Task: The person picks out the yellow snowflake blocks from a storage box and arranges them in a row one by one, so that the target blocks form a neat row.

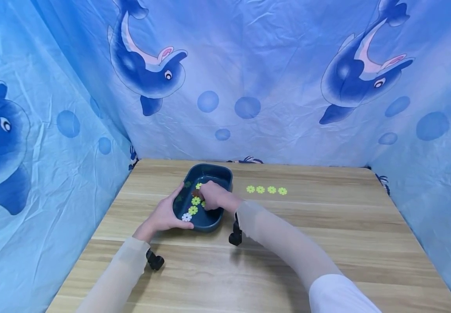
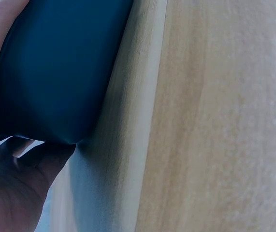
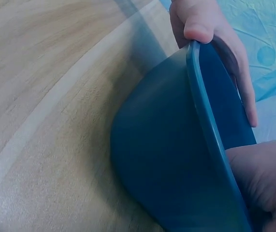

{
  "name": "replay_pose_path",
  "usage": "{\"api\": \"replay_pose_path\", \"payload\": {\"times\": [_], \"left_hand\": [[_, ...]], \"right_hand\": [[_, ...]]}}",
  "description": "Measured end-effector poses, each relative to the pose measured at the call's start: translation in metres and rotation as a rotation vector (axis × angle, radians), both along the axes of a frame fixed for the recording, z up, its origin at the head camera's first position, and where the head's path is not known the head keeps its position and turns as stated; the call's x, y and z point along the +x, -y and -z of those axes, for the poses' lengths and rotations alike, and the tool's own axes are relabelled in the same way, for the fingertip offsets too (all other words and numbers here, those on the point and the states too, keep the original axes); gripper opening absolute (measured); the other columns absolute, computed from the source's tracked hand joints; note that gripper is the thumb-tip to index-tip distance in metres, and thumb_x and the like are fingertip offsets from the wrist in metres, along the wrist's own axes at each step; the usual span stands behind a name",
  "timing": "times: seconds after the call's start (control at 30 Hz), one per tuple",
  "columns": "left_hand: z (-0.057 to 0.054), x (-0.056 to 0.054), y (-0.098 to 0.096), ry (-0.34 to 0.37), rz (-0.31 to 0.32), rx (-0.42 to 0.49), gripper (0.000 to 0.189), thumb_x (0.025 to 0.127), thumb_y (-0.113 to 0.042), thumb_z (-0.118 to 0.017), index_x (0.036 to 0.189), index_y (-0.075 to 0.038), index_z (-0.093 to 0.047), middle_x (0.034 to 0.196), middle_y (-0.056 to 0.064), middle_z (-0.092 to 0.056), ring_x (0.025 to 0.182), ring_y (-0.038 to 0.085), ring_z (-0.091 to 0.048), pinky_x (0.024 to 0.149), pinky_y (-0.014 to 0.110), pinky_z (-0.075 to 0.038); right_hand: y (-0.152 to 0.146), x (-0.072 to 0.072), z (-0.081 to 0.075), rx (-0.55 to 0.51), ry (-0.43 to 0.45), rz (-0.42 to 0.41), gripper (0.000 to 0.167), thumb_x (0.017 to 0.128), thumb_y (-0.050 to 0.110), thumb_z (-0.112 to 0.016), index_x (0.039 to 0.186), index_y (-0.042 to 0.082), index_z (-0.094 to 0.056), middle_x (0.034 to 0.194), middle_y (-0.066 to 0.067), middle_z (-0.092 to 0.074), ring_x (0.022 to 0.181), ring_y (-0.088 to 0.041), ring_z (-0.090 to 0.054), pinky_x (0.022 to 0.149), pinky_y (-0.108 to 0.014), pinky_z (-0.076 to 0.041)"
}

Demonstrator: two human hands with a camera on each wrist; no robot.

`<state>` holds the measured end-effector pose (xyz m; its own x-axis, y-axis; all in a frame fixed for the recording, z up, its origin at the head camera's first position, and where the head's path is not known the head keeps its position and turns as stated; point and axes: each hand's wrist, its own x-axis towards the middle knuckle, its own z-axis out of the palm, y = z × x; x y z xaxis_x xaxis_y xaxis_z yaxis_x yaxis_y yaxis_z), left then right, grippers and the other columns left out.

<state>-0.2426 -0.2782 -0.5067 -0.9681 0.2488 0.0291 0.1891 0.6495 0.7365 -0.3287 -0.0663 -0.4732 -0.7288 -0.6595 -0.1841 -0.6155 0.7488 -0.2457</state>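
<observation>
A dark blue plastic basin (image 1: 210,171) stands on the table. My left hand (image 1: 164,215) grips its near left corner, thumb over the near rim and fingers along the left wall. My right hand (image 1: 214,195) reaches down inside with its fingers bent; the fingertips are hidden, so I cannot tell whether they pinch anything. Beside them lie several yellow-green flower-shaped discs (image 1: 192,210), a white one (image 1: 187,217) and a brown-red one (image 1: 196,193). In the right wrist view, the basin's wall (image 3: 167,140) blocks sight of its floor and the right fingertips.
To the right of the basin, several yellow-green flower discs (image 1: 260,190) lie in a straight row on the wooden table (image 1: 288,243). A blue curtain (image 1: 280,139) with dolphins hangs behind the table and along both sides.
</observation>
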Motion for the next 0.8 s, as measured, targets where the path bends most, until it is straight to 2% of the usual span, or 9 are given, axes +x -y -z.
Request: {"api": "replay_pose_path", "payload": {"times": [0.3,0.57,0.8], "left_hand": [[0.0,-0.001,0.001,-0.008,0.003,0.012,0.138,0.07,-0.038,-0.1,0.173,-0.017,-0.011,0.173,0.023,-0.03,0.152,0.046,-0.041,0.123,0.068,-0.037],[0.002,0.0,0.001,-0.001,-0.015,-0.005,0.139,0.07,-0.042,-0.1,0.173,-0.02,-0.011,0.174,0.022,-0.029,0.151,0.046,-0.041,0.123,0.069,-0.036],[0.0,0.001,0.0,0.013,-0.018,0.0,0.139,0.07,-0.043,-0.1,0.173,-0.021,-0.01,0.174,0.022,-0.029,0.152,0.046,-0.04,0.123,0.07,-0.035]], "right_hand": [[0.0,-0.001,-0.005,-0.02,-0.027,-0.024,0.022,0.093,0.019,-0.084,0.113,0.012,-0.079,0.112,-0.001,-0.073,0.099,-0.012,-0.064,0.089,-0.027,-0.061],[-0.01,-0.006,-0.02,-0.059,-0.059,-0.005,0.022,0.095,0.019,-0.081,0.116,0.011,-0.079,0.116,-0.003,-0.071,0.103,-0.013,-0.065,0.09,-0.027,-0.061],[-0.029,-0.016,-0.037,-0.105,-0.081,0.0,0.022,0.095,0.015,-0.08,0.116,0.008,-0.08,0.123,-0.007,-0.075,0.116,-0.02,-0.069,0.098,-0.034,-0.061]]}}
